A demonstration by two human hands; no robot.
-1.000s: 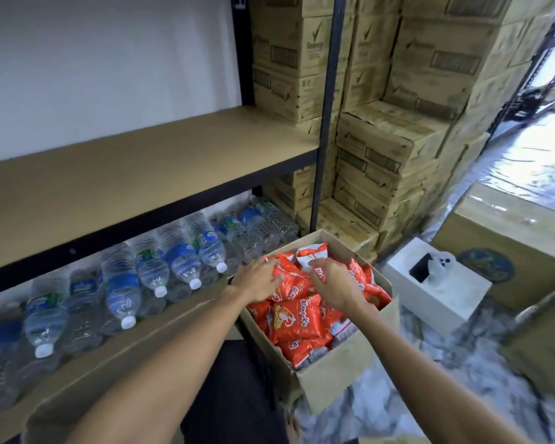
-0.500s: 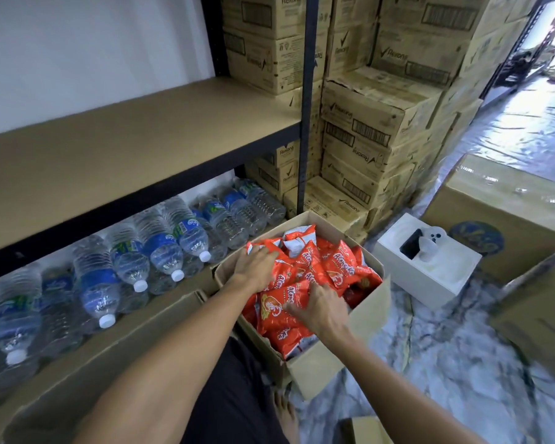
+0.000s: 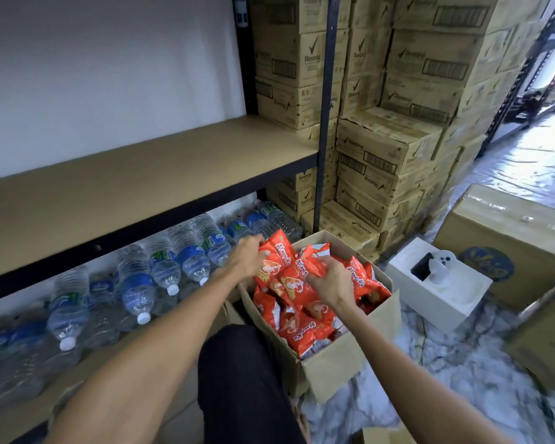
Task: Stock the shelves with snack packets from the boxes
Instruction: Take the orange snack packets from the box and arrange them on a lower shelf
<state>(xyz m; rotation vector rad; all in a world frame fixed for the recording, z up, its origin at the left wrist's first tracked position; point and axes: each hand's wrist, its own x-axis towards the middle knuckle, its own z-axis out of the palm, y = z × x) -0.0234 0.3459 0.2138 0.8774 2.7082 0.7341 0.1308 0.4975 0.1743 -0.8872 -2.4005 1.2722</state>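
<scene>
An open cardboard box (image 3: 343,363) on the floor holds several red-orange snack packets (image 3: 305,331). My left hand (image 3: 245,259) grips an upright packet (image 3: 274,254) raised above the box's left edge. Over the middle of the pile, my right hand (image 3: 329,282) grips another packet (image 3: 311,262). A bare tan shelf board (image 3: 125,184) runs above and to the left of the box.
Water bottles (image 3: 135,283) lie on the lower shelf at the left. Stacked brown cartons (image 3: 394,149) fill the back right, behind a black shelf post (image 3: 326,123). A white box (image 3: 439,283) and a big carton (image 3: 510,238) stand on the marble floor at the right.
My left hand has lifted a packet up and out at the box's left edge. My right hand moved up onto the pile's middle and took hold of a packet.
</scene>
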